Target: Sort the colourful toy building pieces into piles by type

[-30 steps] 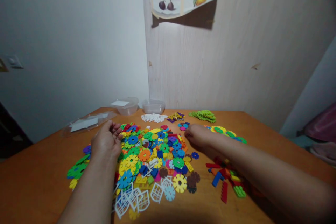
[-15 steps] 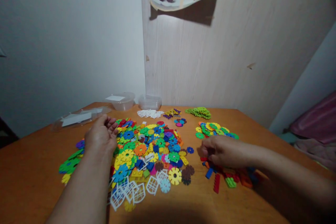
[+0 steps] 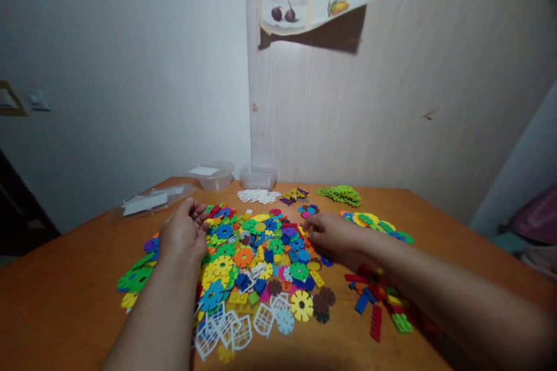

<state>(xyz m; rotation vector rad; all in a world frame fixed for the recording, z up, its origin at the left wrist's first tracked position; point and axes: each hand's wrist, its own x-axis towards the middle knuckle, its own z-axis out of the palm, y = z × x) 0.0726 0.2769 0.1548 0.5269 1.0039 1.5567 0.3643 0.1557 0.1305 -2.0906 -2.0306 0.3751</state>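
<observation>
A large mixed pile of colourful plastic snowflake discs (image 3: 243, 256) and building bricks (image 3: 237, 299) covers the middle of the table. My left hand (image 3: 185, 232) rests at the pile's left edge, its fingers curled inward; anything inside them is hidden. At the pile's right edge is my right hand (image 3: 331, 235), fingers bent together close to red and yellow pieces. What it pinches, if anything, cannot be made out. White lattice window pieces (image 3: 224, 327) lie at the near side of the pile. A smaller heap of bricks (image 3: 378, 298) lies under my right forearm.
Sorted groups stand farther back: white pieces (image 3: 259, 196), yellow and purple pieces (image 3: 295, 195), green pieces (image 3: 342, 195) and discs (image 3: 376, 225). Clear plastic tubs (image 3: 259, 178) and a flat clear package (image 3: 152, 202) sit along the table's back left. A wall rises behind.
My right hand has moved left from above the brick heap to the right edge of the big pile. My left hand keeps its place by the pile. The view has tilted upward and shifted left.
</observation>
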